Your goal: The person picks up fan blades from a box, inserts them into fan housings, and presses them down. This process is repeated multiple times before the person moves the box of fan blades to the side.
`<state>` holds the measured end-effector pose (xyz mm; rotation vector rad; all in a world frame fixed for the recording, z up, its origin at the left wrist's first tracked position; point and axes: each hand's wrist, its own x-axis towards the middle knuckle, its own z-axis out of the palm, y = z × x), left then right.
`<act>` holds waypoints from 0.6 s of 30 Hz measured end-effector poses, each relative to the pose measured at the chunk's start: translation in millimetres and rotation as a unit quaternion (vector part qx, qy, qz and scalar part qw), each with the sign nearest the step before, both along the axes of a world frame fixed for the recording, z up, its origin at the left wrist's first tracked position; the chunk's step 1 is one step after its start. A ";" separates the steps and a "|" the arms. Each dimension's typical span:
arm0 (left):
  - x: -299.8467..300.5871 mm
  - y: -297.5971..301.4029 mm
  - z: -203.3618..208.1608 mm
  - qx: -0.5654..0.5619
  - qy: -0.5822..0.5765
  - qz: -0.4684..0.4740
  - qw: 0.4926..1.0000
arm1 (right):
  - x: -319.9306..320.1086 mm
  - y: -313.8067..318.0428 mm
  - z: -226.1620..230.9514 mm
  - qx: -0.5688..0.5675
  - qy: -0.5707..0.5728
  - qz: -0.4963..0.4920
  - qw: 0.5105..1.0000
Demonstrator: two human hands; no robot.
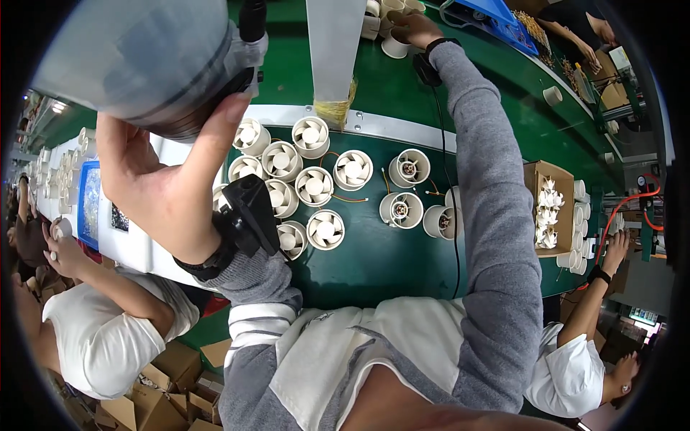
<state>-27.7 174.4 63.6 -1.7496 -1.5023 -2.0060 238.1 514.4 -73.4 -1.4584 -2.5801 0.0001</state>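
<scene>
Close to the camera, my left hand point(162, 190) is closed around a large translucent container point(136, 50) with a dark band at its lower end. A black fitting point(251, 21) projects from its side. My right arm is stretched to the far side of the table, where my right hand point(419, 30) bends its fingers over a white cylindrical fan housing point(394, 49) among others; the fingertips are partly hidden. Between my arms stand several white fans point(314, 186) with blades. Right of them, bladeless white fan housings point(401, 210) show motor coils and thin wires.
An open cardboard box point(553, 244) of white fan blades stands at the right. A grey post point(332, 50) rises from the green table point(352, 276). A black cable point(447, 158) runs beside my right arm. Co-workers sit on both sides; a blue tray point(89, 205) lies left.
</scene>
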 end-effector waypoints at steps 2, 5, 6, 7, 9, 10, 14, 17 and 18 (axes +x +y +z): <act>0.6 -2.8 2.7 0.002 0.003 -0.003 1.000 | 0.8 -15.4 16.4 -0.017 -0.041 -0.038 0.998; 1.5 -0.8 2.2 0.004 0.000 -0.023 1.000 | 21.7 -37.2 32.8 -0.018 0.040 0.028 0.999; -1.7 -5.4 5.0 0.015 -0.006 -0.016 1.000 | 20.1 -45.7 44.5 -0.020 0.040 0.033 0.998; -2.1 -4.2 3.0 0.022 -0.015 -0.019 0.999 | 27.3 -54.6 52.6 -0.064 -0.020 0.033 0.997; 0.3 -6.7 0.8 0.024 -0.027 -0.029 0.999 | 44.4 -77.5 63.6 -0.154 -0.139 0.033 0.978; 2.5 -9.0 1.9 0.010 -0.013 -0.019 1.000 | 55.5 -95.1 63.6 -0.161 -0.140 0.026 0.977; -0.3 -16.3 -6.4 0.000 0.022 -0.005 1.000 | 80.0 -194.3 67.6 -0.033 -0.027 0.083 0.996; -2.9 -15.7 -13.8 0.034 0.042 -0.004 0.999 | 90.3 -248.9 58.6 -0.045 -0.041 0.068 0.996; -1.1 -17.0 -14.4 0.028 0.035 0.000 0.999 | 93.6 -261.3 55.5 -0.056 -0.044 0.074 0.995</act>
